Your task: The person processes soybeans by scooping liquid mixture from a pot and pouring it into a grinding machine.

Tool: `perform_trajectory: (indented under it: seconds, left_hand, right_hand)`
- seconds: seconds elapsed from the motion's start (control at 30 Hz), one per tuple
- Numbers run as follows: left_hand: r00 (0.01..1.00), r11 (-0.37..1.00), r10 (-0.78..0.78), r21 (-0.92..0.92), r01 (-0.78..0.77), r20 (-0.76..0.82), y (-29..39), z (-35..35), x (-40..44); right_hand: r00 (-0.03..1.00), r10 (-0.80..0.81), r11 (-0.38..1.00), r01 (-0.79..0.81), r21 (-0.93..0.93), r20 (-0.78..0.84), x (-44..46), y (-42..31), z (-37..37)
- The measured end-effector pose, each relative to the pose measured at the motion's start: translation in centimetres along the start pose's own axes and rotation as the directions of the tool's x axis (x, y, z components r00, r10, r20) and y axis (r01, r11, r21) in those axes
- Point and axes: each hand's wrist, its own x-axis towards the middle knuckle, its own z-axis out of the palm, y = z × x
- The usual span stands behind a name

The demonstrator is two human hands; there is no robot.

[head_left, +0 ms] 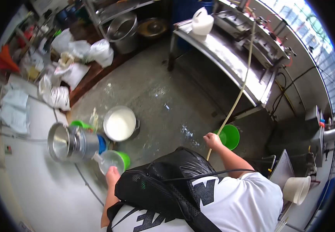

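Note:
My left hand (112,174) is closed at the near rim of a translucent plastic container (108,159); its fingertips are partly hidden. That container sits at the spout of a steel machine with a wide funnel-like mouth (61,142), overlapping a green bucket (125,159). My right hand (212,141) is wrapped round a long pale yellow hose (235,101), which comes down from the metal bench on the right. Just beyond that hand stands another green bucket (231,137). A metal pot (137,124) of white liquid rests on the floor between the machine and me.
A steel bench (229,58) carries a white jug (202,22). White sacks (72,73) lie along a raised ledge at the left. A large steel pot (127,44) stands at the back. Wet patches (186,130) mark the grey floor. White tubs (295,190) are at the right.

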Motion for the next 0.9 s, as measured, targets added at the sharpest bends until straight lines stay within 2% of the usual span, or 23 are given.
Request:
perform_trajectory:
  seconds: [0.07,0.1,0.13,0.17,0.2,0.23,0.27,0.33,0.47,0.53,0.57,0.67,0.7,0.77,0.8,0.83,0.87,0.9]
  left_hand:
    - [0.996,0.997,0.073,-0.001,-0.073,-0.055,5.4,-1.0,4.5]
    - [0.988,0.994,0.105,0.005,-0.106,-0.111,7.9,-1.3,6.5]
    - [0.986,0.993,0.114,-0.006,-0.115,-0.120,10.4,-1.4,8.1]
    - [0.924,0.945,0.316,0.159,-0.286,-0.214,12.9,-1.3,9.5]
    - [0.817,0.846,0.508,0.335,-0.415,-0.271,14.7,-1.0,11.2]
    - [0.889,0.894,0.434,0.194,-0.404,-0.149,15.7,-0.6,13.2]
    - [0.902,0.910,0.414,0.089,-0.406,-0.118,16.5,0.4,15.5]
    - [0.947,0.945,0.322,-0.063,-0.322,-0.009,18.7,2.0,19.8]
    - [0.914,0.909,0.403,-0.132,-0.395,0.043,21.8,4.9,30.8]
    - [0.906,0.920,0.390,-0.023,-0.391,0.163,23.7,5.4,35.9]
    - [0.913,0.927,0.375,-0.061,-0.370,0.160,24.7,5.4,38.2]
    - [0.915,0.921,0.383,-0.125,-0.369,0.122,29.8,3.7,44.9]
    - [0.910,0.917,0.395,-0.115,-0.382,0.124,31.8,2.7,47.2]
    - [0.904,0.899,0.428,-0.109,-0.424,0.015,34.7,1.7,51.2]
    - [0.897,0.891,0.442,-0.101,-0.442,-0.022,36.7,0.7,52.8]
    - [0.897,0.893,0.443,-0.092,-0.441,-0.006,38.2,0.2,54.4]
    - [0.895,0.888,0.445,-0.117,-0.446,-0.028,39.7,-0.1,56.1]
    - [0.895,0.884,0.443,-0.141,-0.446,-0.054,41.0,-0.4,57.6]
  right_hand:
    - [0.989,0.108,0.992,-0.100,0.081,-0.101,1.5,1.4,-1.0]
    - [0.970,0.095,0.995,-0.092,0.024,-0.225,1.5,0.7,-1.5]
    - [0.983,0.114,0.986,-0.094,0.140,-0.143,2.5,-0.2,-2.4]
    - [0.970,0.012,0.995,0.013,0.104,-0.244,4.5,0.2,-1.4]
    - [0.937,-0.092,0.992,0.117,0.056,-0.336,6.8,-0.1,-0.9]
    - [0.979,0.009,0.991,0.018,0.135,-0.202,8.8,-2.1,-1.9]
    - [0.990,0.035,0.983,-0.010,0.185,-0.136,10.9,-4.3,-2.7]
    - [0.993,0.040,0.957,-0.007,0.291,-0.107,14.4,-9.1,-3.5]
    - [0.971,-0.236,0.966,0.240,0.094,-0.049,23.6,-15.0,-4.1]
    - [0.964,-0.267,0.964,0.267,-0.014,-0.012,27.2,-17.5,-5.8]
    - [0.965,-0.264,0.964,0.263,-0.023,-0.011,29.0,-18.7,-7.2]
    - [0.967,-0.201,0.975,0.213,0.063,-0.155,34.5,-23.4,-13.6]
    - [0.946,-0.211,0.966,0.241,0.096,-0.247,36.7,-24.9,-16.0]
    - [0.881,-0.205,0.958,0.270,0.097,-0.427,41.3,-28.4,-21.2]
    - [0.847,-0.135,0.945,0.266,0.191,-0.514,43.6,-30.2,-23.4]
    - [0.864,-0.074,0.964,0.189,0.186,-0.497,46.1,-31.4,-26.1]
    - [0.675,-0.075,0.933,0.308,0.187,-0.734,48.7,-32.3,-26.9]
    - [0.662,-0.055,0.899,0.358,0.250,-0.748,52.8,-32.0,-29.0]
